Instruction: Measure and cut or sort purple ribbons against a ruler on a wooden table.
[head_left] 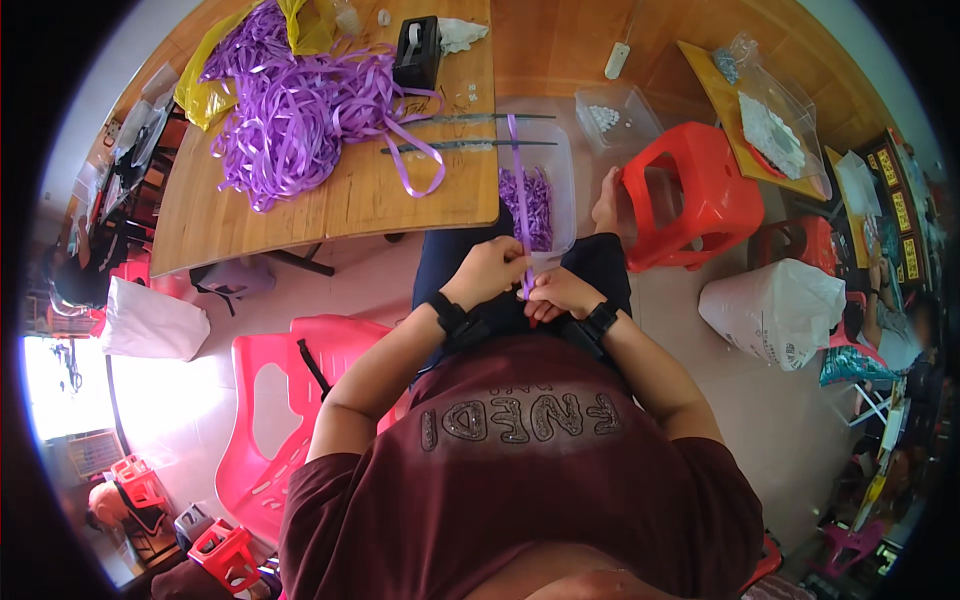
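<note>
Flat, glossy purple ribbon (517,170) extends from two narrow dark bars (455,147), which project past the edge of the wood-grained tabletop (440,200), to the person's hands. The left hand (490,270) pinches it between fingertips; the right hand (562,293) grips it just below. Under the bars, a translucent plastic tub (568,190) contains crinkled purple strips (541,205). On the tabletop, a tangled ribbon heap (285,125) spills from a yellow plastic bag (200,97). A clear box (645,120) holds small white pieces (603,118).
</note>
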